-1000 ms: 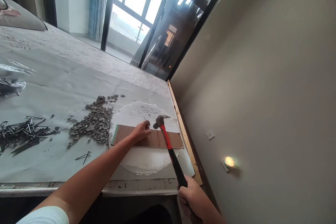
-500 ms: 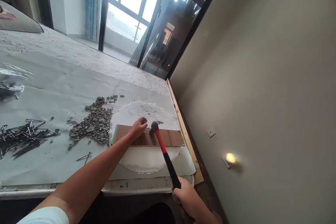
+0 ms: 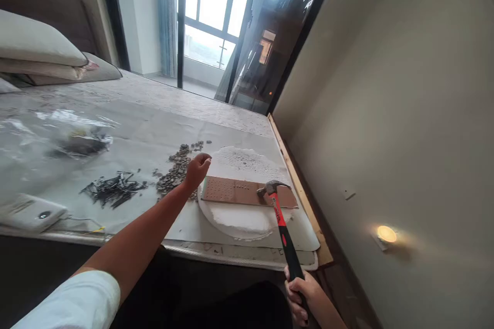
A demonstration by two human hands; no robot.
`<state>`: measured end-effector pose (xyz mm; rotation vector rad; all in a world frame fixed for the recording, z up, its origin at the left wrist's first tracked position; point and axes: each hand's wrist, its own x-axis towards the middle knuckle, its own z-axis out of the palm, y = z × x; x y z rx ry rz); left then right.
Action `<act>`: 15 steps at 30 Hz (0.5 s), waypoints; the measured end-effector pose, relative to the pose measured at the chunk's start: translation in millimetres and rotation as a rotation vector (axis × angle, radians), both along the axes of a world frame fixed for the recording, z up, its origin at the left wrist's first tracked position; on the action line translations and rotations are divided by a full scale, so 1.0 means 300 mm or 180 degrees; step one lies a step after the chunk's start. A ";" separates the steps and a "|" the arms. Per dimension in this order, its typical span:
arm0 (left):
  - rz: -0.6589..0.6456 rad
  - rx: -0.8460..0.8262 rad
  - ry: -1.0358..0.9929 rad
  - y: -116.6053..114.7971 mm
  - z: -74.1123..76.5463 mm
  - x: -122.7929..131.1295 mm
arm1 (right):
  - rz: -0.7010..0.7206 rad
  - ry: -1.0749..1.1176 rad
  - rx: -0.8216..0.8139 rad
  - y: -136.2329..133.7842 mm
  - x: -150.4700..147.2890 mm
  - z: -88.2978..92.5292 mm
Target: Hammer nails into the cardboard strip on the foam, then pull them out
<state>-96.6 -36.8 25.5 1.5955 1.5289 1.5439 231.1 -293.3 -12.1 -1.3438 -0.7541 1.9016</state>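
Since half a second ago, as seen in the head view, the left hand [image 3: 198,168] has shifted off the brown board [image 3: 247,196] to just beyond its left end, and the hammer [image 3: 283,223] has swung over toward the board's right end; the camera has turned too, bringing a white box [image 3: 36,213] into sight at the mattress's near edge. The left hand's fingers are drawn together, thumb against the curled forefinger, beside the board's far left corner and in front of part of the gravel [image 3: 173,172]; whether they pinch something small cannot be told. The right hand [image 3: 302,288] is wrapped firmly around the lower end of the hammer's black handle, beyond the near edge of the mattress [image 3: 170,93], so the head lies well apart from the grip, before the board's right half; contact there is unclear. Small dots in rows cover the board's left part, with a short line of them near its far edge. It lies across a round white slab [image 3: 239,218] near the right edge of the grey sheet [image 3: 154,128]. Dark nails [image 3: 116,188] are heaped left of the gravel, nearer the sheet's near edge.
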 end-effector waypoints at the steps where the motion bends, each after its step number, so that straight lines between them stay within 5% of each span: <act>1: 0.0225 0.0008 0.0292 -0.016 -0.002 -0.056 | 0.0004 0.0109 -0.0006 -0.004 0.004 -0.019; 4: 0.0358 -0.0450 0.1388 -0.062 -0.048 -0.211 | 0.0032 0.0459 -0.0017 -0.014 0.006 -0.062; 8: -0.0534 -0.1973 0.2794 -0.127 -0.163 -0.337 | 0.0019 0.0599 0.0105 -0.027 -0.018 -0.073; 12: -0.0785 -0.2430 0.3065 -0.187 -0.249 -0.355 | -0.0113 0.0437 0.0166 -0.035 -0.051 -0.059; 15: -0.0878 -0.2425 0.3026 -0.203 -0.265 -0.334 | -0.0142 0.0382 0.0197 -0.030 -0.064 -0.045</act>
